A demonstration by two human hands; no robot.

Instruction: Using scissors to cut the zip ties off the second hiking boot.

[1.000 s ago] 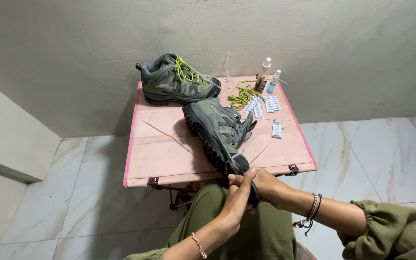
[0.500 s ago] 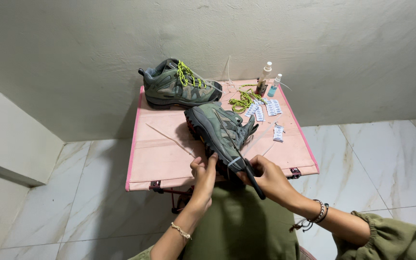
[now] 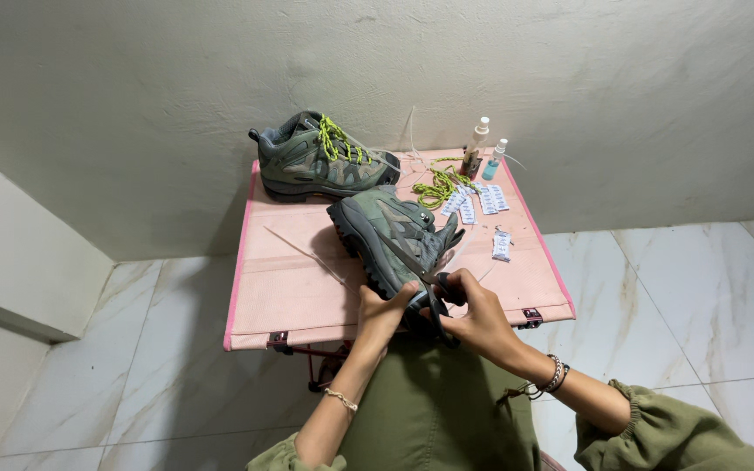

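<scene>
A grey-green hiking boot (image 3: pixel 392 235) lies on its side on the pink folding table (image 3: pixel 290 279), sole toward the left. My left hand (image 3: pixel 380 312) grips its heel end at the table's front edge. My right hand (image 3: pixel 473 307) pinches a dark lace (image 3: pixel 434 305) at the boot's collar. A second matching boot (image 3: pixel 325 159) with neon yellow-green laces stands upright at the table's back left. A loose coil of yellow-green lace (image 3: pixel 436 185) lies behind the held boot.
Two small spray bottles (image 3: pixel 479 139) stand at the table's back right by the wall. Several small white packets (image 3: pixel 475 202) lie on the right side. Marble floor tiles surround the table; a low white ledge (image 3: pixel 19 279) sits to the left.
My hands came up from my lap to the boot. The left hand now grips the heel, and the right hand has closed on the dark lace at the collar.
</scene>
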